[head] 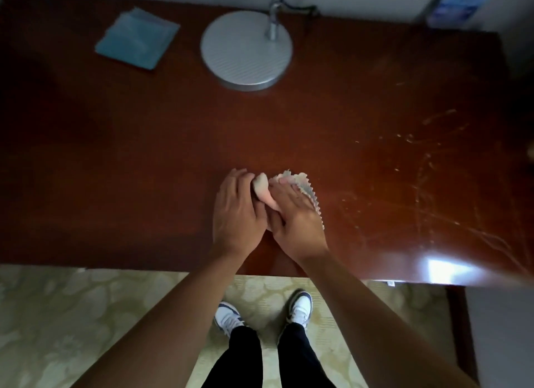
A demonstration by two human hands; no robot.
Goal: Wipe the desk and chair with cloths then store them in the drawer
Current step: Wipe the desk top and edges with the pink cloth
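Both hands are sitting together near the front middle of the bench (144, 156), pressing on a pale pinkish cloth (289, 182) with a zigzag edge, and most of that cloth is getting swallowed up under them. The left hand (235, 211) is lying curled over the rolled-up bit, the right hand (294, 223) is lying flat on the spread part with the saw-tooth edge poking out past its fingers, so honestly I can't tell how big the cloth is or how it's folded. A second cloth, the blue cloth (137, 39), is lying folded on its own at the far left of the bench, well apart from the hands. Just right of it the round grey lamp base (245, 49) is standing with its stem running off the top of the shot, so the lamp head isn't showing. The bench is dark reddish wood, pretty dim on the left side, with pale streaky smears (427, 168) across the right side and a bright glare patch at the front right corner. Something blue and white (459, 0) at the top right is too blurry to make out. Below the bench edge a pale patterned floor (72, 315) is showing, plus white shoes (300, 306) and dark trousers.
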